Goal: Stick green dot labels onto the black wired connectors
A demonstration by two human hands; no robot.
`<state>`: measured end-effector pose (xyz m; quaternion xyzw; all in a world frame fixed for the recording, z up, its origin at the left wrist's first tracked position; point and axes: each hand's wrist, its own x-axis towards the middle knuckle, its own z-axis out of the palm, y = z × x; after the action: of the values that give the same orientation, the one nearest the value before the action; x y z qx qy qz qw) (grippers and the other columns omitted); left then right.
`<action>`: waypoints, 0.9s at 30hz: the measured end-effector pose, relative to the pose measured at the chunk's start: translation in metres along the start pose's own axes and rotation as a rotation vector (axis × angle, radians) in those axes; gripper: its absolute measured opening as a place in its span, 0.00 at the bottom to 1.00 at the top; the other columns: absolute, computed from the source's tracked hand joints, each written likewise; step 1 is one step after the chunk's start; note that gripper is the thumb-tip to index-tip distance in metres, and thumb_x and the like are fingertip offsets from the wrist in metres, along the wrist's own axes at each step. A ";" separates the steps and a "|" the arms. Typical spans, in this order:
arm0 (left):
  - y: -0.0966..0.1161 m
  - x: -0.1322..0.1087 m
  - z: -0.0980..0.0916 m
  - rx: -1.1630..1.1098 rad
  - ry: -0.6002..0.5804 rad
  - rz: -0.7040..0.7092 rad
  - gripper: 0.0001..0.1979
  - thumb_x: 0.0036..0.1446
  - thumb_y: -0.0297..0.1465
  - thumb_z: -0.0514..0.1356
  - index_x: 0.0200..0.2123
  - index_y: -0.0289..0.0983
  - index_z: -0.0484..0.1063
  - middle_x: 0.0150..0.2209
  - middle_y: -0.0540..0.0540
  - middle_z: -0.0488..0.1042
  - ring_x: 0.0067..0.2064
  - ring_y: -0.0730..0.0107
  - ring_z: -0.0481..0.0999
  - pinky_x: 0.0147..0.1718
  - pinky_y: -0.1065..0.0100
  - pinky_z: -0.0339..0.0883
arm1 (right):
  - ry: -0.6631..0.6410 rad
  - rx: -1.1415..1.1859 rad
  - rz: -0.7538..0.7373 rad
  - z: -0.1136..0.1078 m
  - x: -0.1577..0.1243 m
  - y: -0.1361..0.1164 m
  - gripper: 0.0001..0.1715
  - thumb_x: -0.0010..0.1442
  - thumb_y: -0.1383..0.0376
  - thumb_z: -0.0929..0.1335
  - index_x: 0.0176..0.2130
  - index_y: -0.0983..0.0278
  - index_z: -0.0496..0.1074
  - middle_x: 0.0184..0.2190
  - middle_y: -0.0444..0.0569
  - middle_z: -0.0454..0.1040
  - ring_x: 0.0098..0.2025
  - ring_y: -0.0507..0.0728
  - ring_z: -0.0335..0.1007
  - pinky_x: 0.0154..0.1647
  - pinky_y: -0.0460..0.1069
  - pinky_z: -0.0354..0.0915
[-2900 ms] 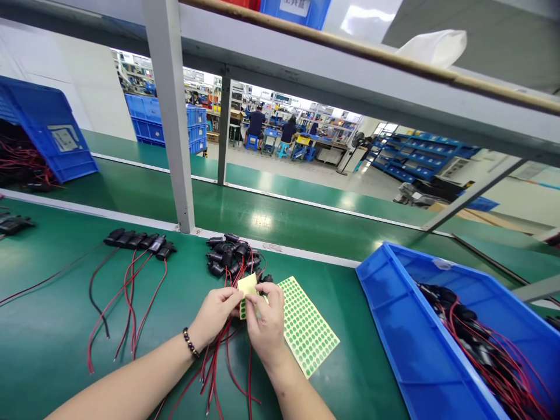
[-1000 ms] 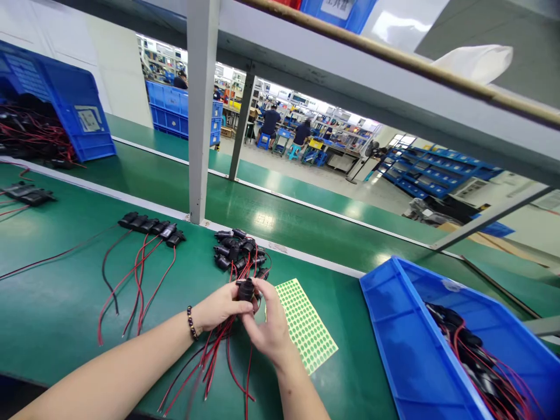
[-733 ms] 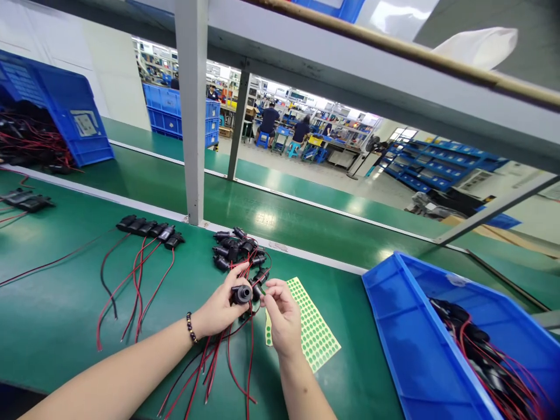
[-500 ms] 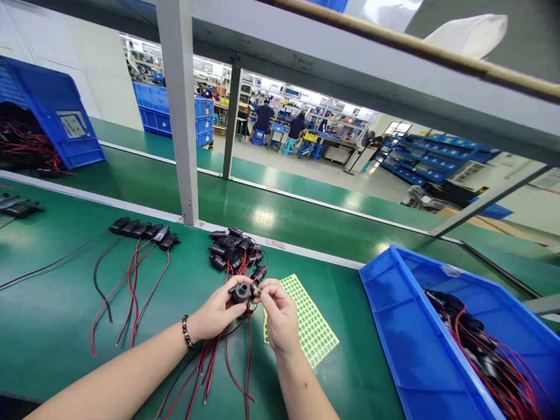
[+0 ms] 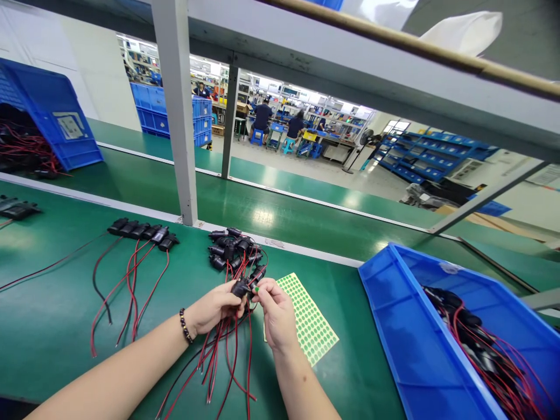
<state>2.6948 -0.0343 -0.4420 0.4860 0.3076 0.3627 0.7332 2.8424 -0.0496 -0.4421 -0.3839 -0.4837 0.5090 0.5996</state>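
Observation:
Between thumb and fingers, my left hand (image 5: 217, 308) grips a small black pump (image 5: 240, 287) with red and black wires. My right hand (image 5: 276, 309) is pinched on a green round sticker (image 5: 256, 289), close to the pump's right side; whether the sticker touches the pump I cannot tell. Under and beside the right hand lies a pale yellow sheet of green dot stickers (image 5: 311, 326). A heap of similar black pumps (image 5: 231, 248) sits just beyond my hands, their wires trailing toward me.
A row of black pumps (image 5: 142, 230) stands to the left, leads spread on the green table (image 5: 56, 291). A blue bin (image 5: 385, 326) with wired pumps is at right, another blue bin (image 5: 72, 122) tilts at far left. A grey post (image 5: 177, 116) rises behind the row.
My left hand has turned the pump, so its round open end no longer faces me. My right hand keeps the green sticker pinched and has shifted slightly left.

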 end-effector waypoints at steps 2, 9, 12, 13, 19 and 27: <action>0.000 0.000 0.000 0.093 -0.019 0.062 0.12 0.48 0.33 0.57 0.35 0.34 0.61 0.31 0.47 0.68 0.33 0.71 0.68 0.36 0.67 0.61 | 0.003 -0.018 -0.004 -0.001 0.000 0.000 0.11 0.54 0.62 0.66 0.24 0.65 0.66 0.33 0.47 0.64 0.32 0.52 0.61 0.33 0.48 0.63; -0.008 -0.002 0.003 0.694 0.230 0.349 0.11 0.52 0.30 0.55 0.39 0.37 0.58 0.36 0.49 0.64 0.36 0.71 0.64 0.36 0.69 0.59 | -0.050 -0.168 -0.095 0.004 -0.004 -0.006 0.09 0.55 0.63 0.65 0.25 0.64 0.66 0.33 0.47 0.65 0.38 0.54 0.62 0.41 0.49 0.61; -0.011 -0.003 0.003 0.738 0.260 0.363 0.11 0.53 0.30 0.54 0.39 0.37 0.57 0.36 0.49 0.64 0.36 0.70 0.65 0.36 0.69 0.60 | -0.052 -0.249 -0.153 0.007 -0.007 -0.009 0.09 0.55 0.64 0.65 0.25 0.64 0.67 0.32 0.47 0.65 0.37 0.54 0.62 0.39 0.50 0.61; -0.012 -0.003 0.003 0.743 0.259 0.365 0.10 0.53 0.30 0.54 0.39 0.37 0.56 0.36 0.48 0.64 0.36 0.70 0.65 0.37 0.68 0.60 | -0.053 -0.269 -0.170 0.008 -0.008 -0.009 0.09 0.55 0.64 0.65 0.25 0.64 0.68 0.33 0.48 0.64 0.37 0.54 0.62 0.39 0.50 0.62; -0.015 -0.002 0.003 0.786 0.279 0.396 0.11 0.52 0.27 0.52 0.40 0.38 0.56 0.37 0.47 0.65 0.39 0.67 0.67 0.40 0.66 0.61 | -0.058 -0.348 -0.214 0.008 -0.010 -0.004 0.07 0.55 0.66 0.64 0.27 0.63 0.68 0.34 0.48 0.64 0.38 0.54 0.62 0.39 0.50 0.62; -0.019 -0.002 0.003 0.806 0.285 0.420 0.12 0.50 0.24 0.51 0.40 0.37 0.56 0.38 0.46 0.64 0.41 0.67 0.67 0.41 0.66 0.61 | -0.020 -0.404 -0.238 0.011 -0.013 -0.003 0.07 0.56 0.67 0.64 0.26 0.63 0.66 0.34 0.48 0.63 0.39 0.54 0.62 0.42 0.50 0.60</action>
<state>2.7007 -0.0426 -0.4586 0.7287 0.4165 0.4180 0.3476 2.8325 -0.0629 -0.4391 -0.4315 -0.6236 0.3312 0.5615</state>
